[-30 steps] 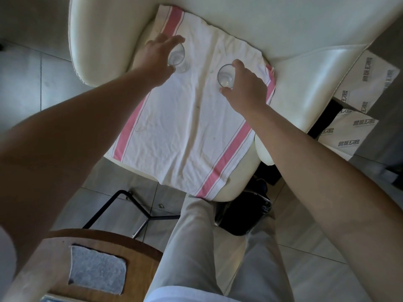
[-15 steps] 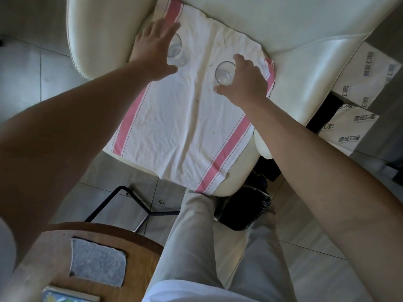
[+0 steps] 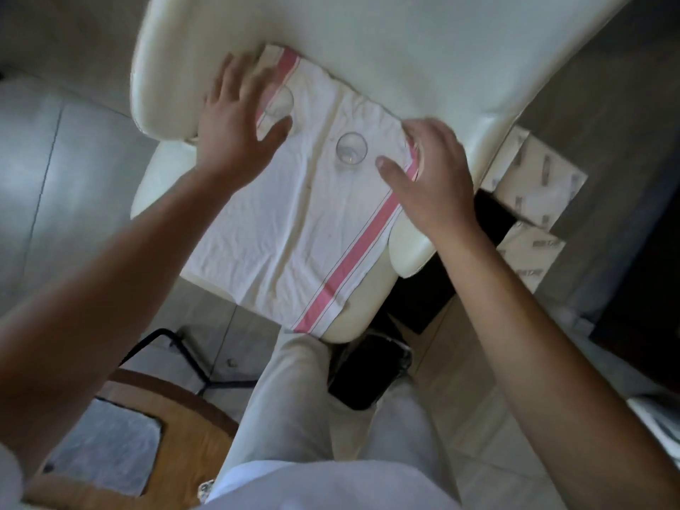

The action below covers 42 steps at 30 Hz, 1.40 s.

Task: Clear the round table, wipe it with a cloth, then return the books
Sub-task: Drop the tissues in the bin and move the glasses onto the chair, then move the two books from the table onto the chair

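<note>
Table: I see only a curved slice of the round wooden table (image 3: 176, 432) at the lower left, its rim arcing from the left frame edge toward my leg.
Gray cloth: a gray cloth (image 3: 106, 450) lies flat on that table, a rough rectangle with its long side running from lower left to upper right, one corner close to the rim.
Books: something patterned shows at the bottom edge by the table, too small for me to tell what it is.
Left hand: my left hand (image 3: 235, 130) is spread with straight fingers, holding nothing, hovering over the left pink stripe; blur keeps me from telling whether it touches the near glass.
Right hand: my right hand (image 3: 430, 174) is also loose and holding nothing, thumb pointing toward the other glass but apart from it.
Glasses: two clear glasses stand upright on the towel, mouths up; one glass (image 3: 278, 104) sits just beside the left fingers, the second glass (image 3: 352, 148) stands between the two hands.
Towel: a white towel (image 3: 294, 222) with pink stripes covers the chair seat, long axis running from the backrest toward me, its near edge hanging over the seat front.
Chair: the cream chair (image 3: 404, 49) fills the top; its armrests close in both sides of the towel.
Room: tiled floor (image 3: 55, 160) lies open to the left; printed boxes (image 3: 533, 185) crowd the right of the chair, and a dark object sits on the floor by my legs.
</note>
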{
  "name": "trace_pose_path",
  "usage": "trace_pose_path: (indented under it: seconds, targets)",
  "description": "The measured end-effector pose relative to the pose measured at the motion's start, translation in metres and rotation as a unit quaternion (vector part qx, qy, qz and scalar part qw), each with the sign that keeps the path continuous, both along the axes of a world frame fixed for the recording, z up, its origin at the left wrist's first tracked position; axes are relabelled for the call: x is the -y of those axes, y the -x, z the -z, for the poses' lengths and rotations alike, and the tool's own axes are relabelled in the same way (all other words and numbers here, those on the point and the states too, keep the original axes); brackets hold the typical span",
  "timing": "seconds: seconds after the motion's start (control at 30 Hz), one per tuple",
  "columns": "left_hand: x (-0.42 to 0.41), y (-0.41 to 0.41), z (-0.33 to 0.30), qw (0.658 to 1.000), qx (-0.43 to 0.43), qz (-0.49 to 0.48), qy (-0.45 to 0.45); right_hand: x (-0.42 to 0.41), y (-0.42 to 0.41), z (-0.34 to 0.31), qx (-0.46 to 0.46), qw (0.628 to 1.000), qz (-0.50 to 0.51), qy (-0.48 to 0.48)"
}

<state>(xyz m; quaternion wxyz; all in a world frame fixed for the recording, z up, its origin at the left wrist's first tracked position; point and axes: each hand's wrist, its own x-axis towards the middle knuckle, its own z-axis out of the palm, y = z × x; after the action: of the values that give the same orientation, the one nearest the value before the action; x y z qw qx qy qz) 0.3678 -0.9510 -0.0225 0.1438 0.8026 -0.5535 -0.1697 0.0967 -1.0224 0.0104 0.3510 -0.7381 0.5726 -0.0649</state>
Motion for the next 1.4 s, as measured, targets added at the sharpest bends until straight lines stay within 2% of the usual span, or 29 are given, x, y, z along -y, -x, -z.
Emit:
trace_pose_path:
  seconds: [0.07,0.1,0.23,0.3,0.47,0.5,0.57,0.73,0.87,1.13,1.4]
  targets:
    - [-0.018,0.007,-0.035,0.998,0.021,-0.02,0.05,-0.013,0.008,-0.033,0.036,0.999,-0.036,0.017]
    - [-0.015,0.011,-0.043,0.998,0.019,-0.015,0.058,-0.015,0.009,-0.037,0.034,0.999,-0.023,0.012]
    - [-0.05,0.037,-0.101,0.99,0.054,-0.036,0.123,-0.038,0.031,-0.091,0.048,0.994,-0.076,0.057]
    - [-0.066,0.051,-0.119,0.989,0.052,-0.056,0.127,-0.048,0.046,-0.111,0.055,0.992,-0.083,0.079]
    - [-0.098,0.122,-0.187,0.98,0.077,-0.045,0.176,-0.075,0.128,-0.185,0.07,0.982,-0.106,0.143]
    - [-0.099,0.121,-0.192,0.981,0.074,-0.051,0.172,-0.076,0.129,-0.183,0.07,0.983,-0.101,0.14]
    - [-0.107,0.164,-0.232,0.973,0.096,-0.035,0.205,-0.089,0.179,-0.222,0.085,0.974,-0.092,0.19]
    - [-0.145,0.23,-0.294,0.969,0.108,-0.045,0.216,-0.111,0.252,-0.265,0.117,0.967,-0.074,0.212]
    - [-0.188,0.266,-0.347,0.966,0.169,-0.043,0.189,-0.134,0.288,-0.303,0.14,0.959,-0.082,0.231]
    - [-0.254,0.29,-0.431,0.943,0.214,-0.089,0.239,-0.172,0.299,-0.375,0.198,0.926,-0.135,0.293]
    - [-0.351,0.269,-0.453,0.918,0.246,-0.163,0.267,-0.214,0.261,-0.41,0.235,0.89,-0.195,0.338]
